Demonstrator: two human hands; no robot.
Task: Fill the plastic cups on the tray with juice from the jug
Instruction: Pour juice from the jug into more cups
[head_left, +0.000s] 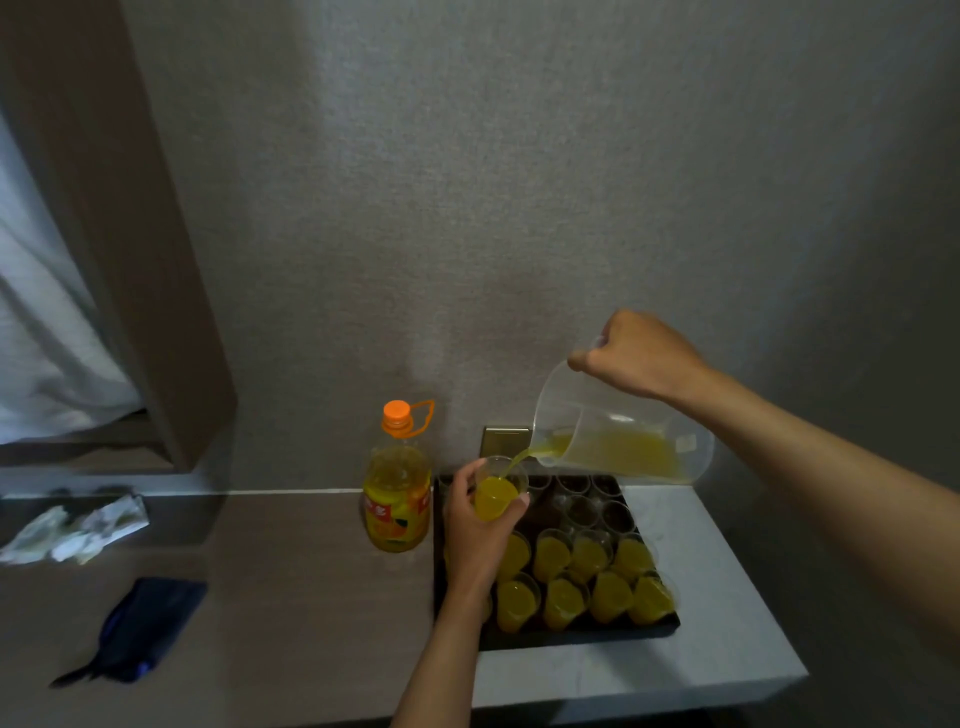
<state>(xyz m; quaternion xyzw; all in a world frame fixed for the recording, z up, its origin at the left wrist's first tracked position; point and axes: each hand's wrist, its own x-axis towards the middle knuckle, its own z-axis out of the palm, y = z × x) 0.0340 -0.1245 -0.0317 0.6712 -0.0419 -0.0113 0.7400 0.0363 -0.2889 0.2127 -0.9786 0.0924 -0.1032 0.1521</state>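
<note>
Desk (311, 597) carries dark tray (582, 638) at right end. Tray: filled cups (563, 597) in near rows, empty cups (587, 506) at back. Juice bottle (397, 499) just left of tray. Right hand (636, 358), grip clamped on handle, tilts jug (618, 441); juice streams into cup (496, 491), left hand (475, 525) grip curled round it, above tray's far-left corner.

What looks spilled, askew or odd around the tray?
No spill shows. Only oddity: crumpled white wrappers lying at the counter's left end, away from the black tray of clear plastic cups.
</note>
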